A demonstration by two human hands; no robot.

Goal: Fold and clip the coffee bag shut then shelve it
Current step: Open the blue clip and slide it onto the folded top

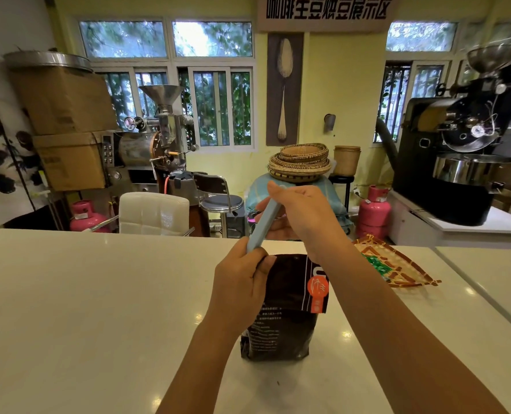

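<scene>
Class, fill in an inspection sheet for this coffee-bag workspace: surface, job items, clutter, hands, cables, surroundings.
Surface: white counter, glossy.
Job's things: dark coffee bag upright, top folded over; pale blue clip held above it, not yet on.
Clutter: woven tray behind the bag, holding something green.
Grippers: left hand holds the clip's near end; right hand its far end.
Cables: nothing seen on the counter.
Surroundings: roasters, pink gas cylinders, stacked baskets.

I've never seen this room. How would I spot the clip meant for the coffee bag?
Start at the white counter and find the dark coffee bag standing on it. Just above the bag, the left hand and right hand hold a long, slim, pale blue clip between them, the only pale blue bar there.
</scene>
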